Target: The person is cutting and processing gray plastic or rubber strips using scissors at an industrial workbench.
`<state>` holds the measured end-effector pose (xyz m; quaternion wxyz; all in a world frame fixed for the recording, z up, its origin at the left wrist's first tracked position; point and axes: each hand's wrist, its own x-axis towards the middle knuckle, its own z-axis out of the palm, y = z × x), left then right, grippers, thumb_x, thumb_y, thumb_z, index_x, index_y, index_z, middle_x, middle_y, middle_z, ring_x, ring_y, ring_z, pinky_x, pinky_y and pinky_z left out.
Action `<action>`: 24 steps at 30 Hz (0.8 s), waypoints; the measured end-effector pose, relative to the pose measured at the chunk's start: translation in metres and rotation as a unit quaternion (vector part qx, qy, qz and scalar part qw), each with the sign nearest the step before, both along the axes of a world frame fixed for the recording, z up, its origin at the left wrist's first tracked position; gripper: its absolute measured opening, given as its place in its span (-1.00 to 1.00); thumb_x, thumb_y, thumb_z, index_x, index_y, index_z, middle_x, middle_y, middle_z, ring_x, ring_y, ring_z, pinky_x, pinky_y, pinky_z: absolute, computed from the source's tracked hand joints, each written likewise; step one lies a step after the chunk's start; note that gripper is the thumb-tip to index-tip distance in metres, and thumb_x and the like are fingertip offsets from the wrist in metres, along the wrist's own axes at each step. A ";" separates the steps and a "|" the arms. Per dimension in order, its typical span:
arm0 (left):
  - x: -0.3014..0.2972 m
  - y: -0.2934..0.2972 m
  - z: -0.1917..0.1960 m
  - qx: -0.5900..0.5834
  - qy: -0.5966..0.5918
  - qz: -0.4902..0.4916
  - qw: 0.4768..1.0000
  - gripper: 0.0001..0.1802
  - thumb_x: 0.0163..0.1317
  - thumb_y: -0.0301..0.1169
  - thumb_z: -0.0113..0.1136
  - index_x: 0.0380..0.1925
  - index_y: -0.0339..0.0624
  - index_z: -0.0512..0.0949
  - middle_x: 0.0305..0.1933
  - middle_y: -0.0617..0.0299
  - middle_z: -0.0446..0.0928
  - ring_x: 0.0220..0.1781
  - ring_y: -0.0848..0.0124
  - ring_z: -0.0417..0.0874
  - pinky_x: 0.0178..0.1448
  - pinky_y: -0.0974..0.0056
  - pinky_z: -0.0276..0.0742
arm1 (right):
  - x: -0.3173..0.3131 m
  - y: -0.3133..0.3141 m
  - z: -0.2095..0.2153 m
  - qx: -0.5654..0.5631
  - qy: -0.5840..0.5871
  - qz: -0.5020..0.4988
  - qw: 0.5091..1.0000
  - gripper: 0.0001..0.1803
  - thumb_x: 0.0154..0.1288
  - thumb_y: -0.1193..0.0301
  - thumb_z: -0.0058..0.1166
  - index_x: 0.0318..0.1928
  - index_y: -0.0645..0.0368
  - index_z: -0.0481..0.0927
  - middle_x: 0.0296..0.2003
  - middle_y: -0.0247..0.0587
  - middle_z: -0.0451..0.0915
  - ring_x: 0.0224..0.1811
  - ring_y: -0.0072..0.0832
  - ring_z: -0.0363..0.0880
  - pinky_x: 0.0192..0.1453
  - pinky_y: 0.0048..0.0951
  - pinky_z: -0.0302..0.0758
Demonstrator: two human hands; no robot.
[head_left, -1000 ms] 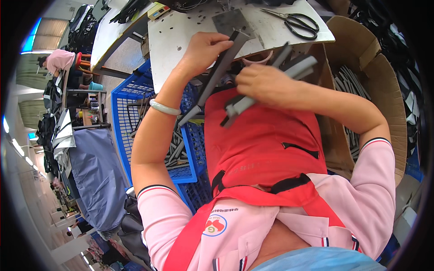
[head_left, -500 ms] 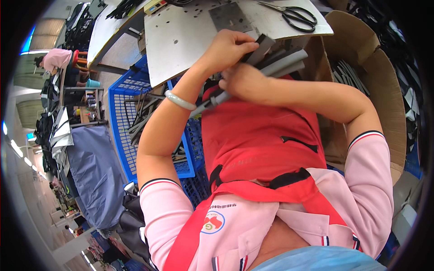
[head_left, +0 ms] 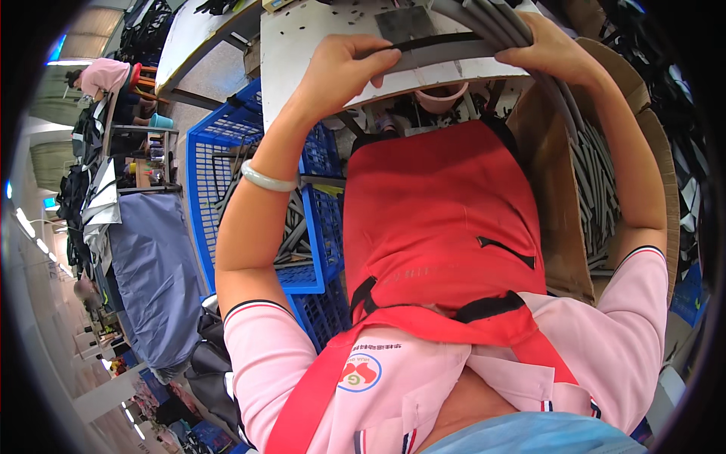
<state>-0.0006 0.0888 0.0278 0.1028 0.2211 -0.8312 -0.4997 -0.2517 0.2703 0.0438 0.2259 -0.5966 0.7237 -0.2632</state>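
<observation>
Over the near edge of the white table [head_left: 291, 64], a grey strip [head_left: 446, 53] with a black edge is stretched between my two hands. My left hand [head_left: 336, 72], with a pale bangle on its wrist, is closed on the strip's left end, pinching it between thumb and fingers. Several grey strips [head_left: 495, 21] are gathered in a bent bundle in my right hand [head_left: 556, 49], which is wrapped round them and also meets the right end of the stretched strip. The bundle's lower ends hang toward the cardboard box [head_left: 541, 159] on the right.
Many grey strips [head_left: 594, 189] lie in the box. Blue plastic crates [head_left: 198, 174] holding dark and grey strips stand on the left. A dark metal plate [head_left: 404, 24] lies on the table, a pink basin [head_left: 442, 98] beneath. Another person [head_left: 106, 76] sits far left.
My hands have moved apart, the right one going up and right with the bundle. One strip now spans between them. The scissors on the table no longer show.
</observation>
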 end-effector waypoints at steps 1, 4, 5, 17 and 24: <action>-0.004 -0.005 0.001 -0.041 0.019 0.004 0.999 -0.66 0.22 -0.19 0.23 -0.19 -0.24 0.68 -0.60 0.35 0.53 -0.64 0.64 0.38 -0.57 0.49 0.27 | -0.004 -0.002 0.008 0.020 0.026 -0.022 0.999 -0.51 0.07 0.38 0.22 0.02 0.33 0.50 -0.29 -0.25 0.56 -0.26 -0.56 0.48 -0.07 -0.49 0.45; -0.024 -0.011 0.009 -0.064 0.020 0.011 0.998 -0.66 0.22 -0.23 0.26 -0.14 -0.28 0.66 -0.60 0.34 0.51 -0.64 0.66 0.35 -0.56 0.50 0.23 | -0.041 -0.013 -0.008 -0.134 -0.085 0.142 0.977 -0.52 -0.01 0.28 0.32 -0.09 0.28 0.56 -0.31 -0.23 0.63 -0.22 -0.51 0.53 -0.06 -0.41 0.46; -0.029 -0.012 0.011 -0.040 0.001 0.030 0.999 -0.65 0.23 -0.27 0.29 -0.10 -0.32 0.64 -0.59 0.34 0.50 -0.62 0.66 0.33 -0.53 0.51 0.20 | -0.041 -0.023 -0.013 -0.351 -0.157 0.322 0.865 -0.54 -0.03 0.23 0.32 -0.16 0.28 0.57 -0.38 -0.26 0.62 -0.28 -0.52 0.52 -0.13 -0.41 0.47; -0.053 -0.032 0.002 0.016 0.025 0.032 0.999 -0.68 0.25 -0.28 0.24 -0.10 -0.27 0.65 -0.61 0.35 0.47 -0.65 0.67 0.28 -0.55 0.53 0.13 | -0.035 -0.023 0.021 0.037 -0.046 -0.064 0.996 -0.69 0.01 0.27 0.29 -0.30 0.20 0.57 -0.52 -0.33 0.58 -0.47 -0.58 0.52 -0.35 -0.48 0.46; -0.069 -0.061 -0.001 0.044 0.031 0.028 0.998 -0.69 0.18 -0.34 0.29 -0.16 -0.35 0.65 -0.53 0.23 0.55 -0.60 0.58 0.42 -0.54 0.46 0.28 | -0.042 -0.044 0.018 0.000 -0.016 -0.045 0.999 -0.65 0.01 0.23 0.29 -0.32 0.24 0.56 -0.51 -0.32 0.58 -0.42 -0.54 0.52 -0.27 -0.44 0.45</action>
